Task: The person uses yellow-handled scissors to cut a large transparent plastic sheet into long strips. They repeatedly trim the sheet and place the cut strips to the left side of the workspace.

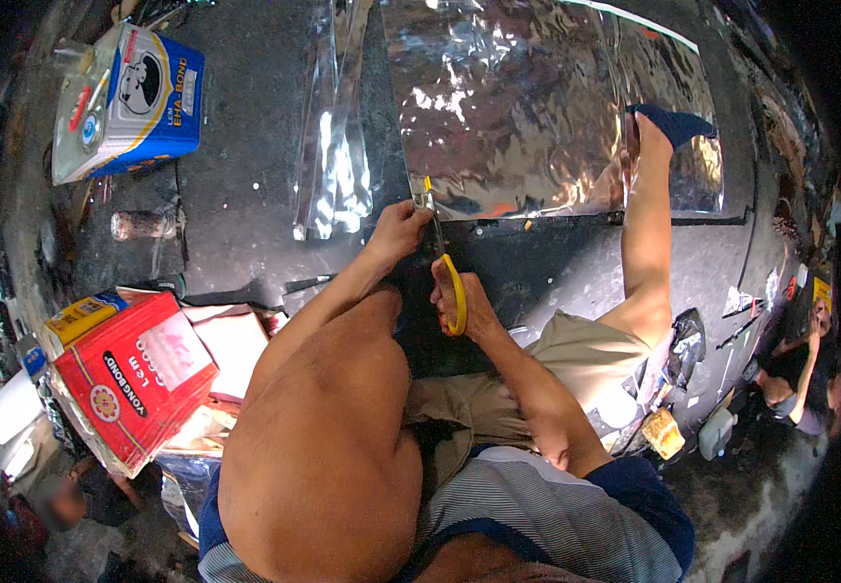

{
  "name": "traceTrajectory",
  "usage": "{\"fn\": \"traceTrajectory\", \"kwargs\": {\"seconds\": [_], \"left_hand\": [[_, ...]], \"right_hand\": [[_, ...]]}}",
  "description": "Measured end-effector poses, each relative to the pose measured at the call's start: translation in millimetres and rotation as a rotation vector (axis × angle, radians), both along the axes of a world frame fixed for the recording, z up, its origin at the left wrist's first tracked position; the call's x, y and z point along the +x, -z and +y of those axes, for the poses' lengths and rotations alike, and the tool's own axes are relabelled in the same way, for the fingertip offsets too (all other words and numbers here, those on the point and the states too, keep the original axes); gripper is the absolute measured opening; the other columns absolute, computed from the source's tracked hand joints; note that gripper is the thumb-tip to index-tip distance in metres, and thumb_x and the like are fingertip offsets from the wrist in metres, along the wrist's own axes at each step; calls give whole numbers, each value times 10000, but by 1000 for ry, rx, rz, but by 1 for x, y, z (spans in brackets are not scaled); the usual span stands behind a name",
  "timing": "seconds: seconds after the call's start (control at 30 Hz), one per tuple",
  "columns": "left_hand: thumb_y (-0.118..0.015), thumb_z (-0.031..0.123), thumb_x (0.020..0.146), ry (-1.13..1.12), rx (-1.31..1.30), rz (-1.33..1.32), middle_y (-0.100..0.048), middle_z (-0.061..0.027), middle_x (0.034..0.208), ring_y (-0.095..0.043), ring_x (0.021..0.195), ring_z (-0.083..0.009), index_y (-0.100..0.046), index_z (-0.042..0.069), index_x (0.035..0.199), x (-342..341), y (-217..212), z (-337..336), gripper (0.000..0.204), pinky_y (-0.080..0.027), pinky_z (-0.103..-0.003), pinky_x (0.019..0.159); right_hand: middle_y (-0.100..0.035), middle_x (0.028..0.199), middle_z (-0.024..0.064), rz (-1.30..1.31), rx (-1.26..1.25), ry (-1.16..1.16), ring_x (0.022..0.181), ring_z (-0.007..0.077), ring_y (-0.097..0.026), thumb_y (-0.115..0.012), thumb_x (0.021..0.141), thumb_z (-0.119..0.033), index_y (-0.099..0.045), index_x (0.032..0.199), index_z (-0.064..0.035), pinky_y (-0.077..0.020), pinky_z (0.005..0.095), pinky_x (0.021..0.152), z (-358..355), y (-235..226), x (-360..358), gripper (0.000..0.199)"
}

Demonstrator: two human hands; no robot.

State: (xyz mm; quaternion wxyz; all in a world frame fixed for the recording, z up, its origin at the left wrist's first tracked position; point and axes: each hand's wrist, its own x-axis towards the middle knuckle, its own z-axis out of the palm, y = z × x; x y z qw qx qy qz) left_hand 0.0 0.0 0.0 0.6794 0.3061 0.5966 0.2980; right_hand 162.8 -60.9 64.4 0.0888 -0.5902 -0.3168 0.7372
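Note:
My right hand point(469, 303) is wrapped round the yellow handles of a pair of scissors point(454, 291). Its blades point away from me, toward the near left corner of a large shiny silver film sheet point(527, 146) on the dark floor. At that corner my left hand point(401, 231) pinches the film's edge beside the blades. A small yellow piece point(427, 183) shows just past my left fingertips; I cannot make out what it is. My foot in a dark blue sock point(678, 126) rests on the right part of the sheet.
Folded strips of clear shiny film point(333, 170) lie left of the sheet. Farther left stand a blue-and-white square tin point(153, 102), a jar point(142, 225) on its side and a red square tin point(134, 374). A black plastic bag point(688, 340) and another person point(799, 379) are at right.

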Motion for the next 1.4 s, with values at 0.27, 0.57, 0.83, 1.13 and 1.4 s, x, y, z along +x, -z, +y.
{"fn": "traceTrajectory", "kwargs": {"seconds": [0.27,0.57,0.83,1.13,1.4], "left_hand": [[-543,242,940,6,-112,-164,-589,26,785,-476,617,-47,-621,36,1052,-11,-1,0,248,-368,-211,503],[-522,248,949,-88,-82,-187,-495,37,633,-422,514,-53,-586,36,921,-6,-27,11,223,-314,-225,448],[-505,213,953,-44,-68,-138,-502,40,665,-409,543,-46,-602,42,952,-8,-62,18,197,-312,-211,472],[-511,223,942,84,-7,-104,-441,56,651,-388,572,-45,-562,42,921,-17,-90,19,189,-318,-226,499],[-503,252,961,93,97,-173,-409,64,683,-363,611,-50,-556,55,925,-24,-111,14,207,-313,-217,530]], "right_hand": [[-392,457,32,-20,-1,6,334,151,-451,-405,734,-818,-474,620,-10,-377,296,323,19,-8,-12,818],[-468,429,70,-11,103,-20,365,204,-532,-410,754,-799,-546,622,-15,-432,347,352,82,19,-27,806],[-539,562,97,-197,387,-208,545,199,-561,-360,857,-710,-582,757,18,-415,338,501,142,22,-42,767],[-617,791,283,-305,524,-199,820,422,-622,-457,846,-601,-636,996,-11,-456,467,717,210,43,-62,634],[-651,795,204,-201,489,-124,717,306,-622,-374,777,-781,-592,1086,30,-470,433,634,299,56,-89,895]]}}
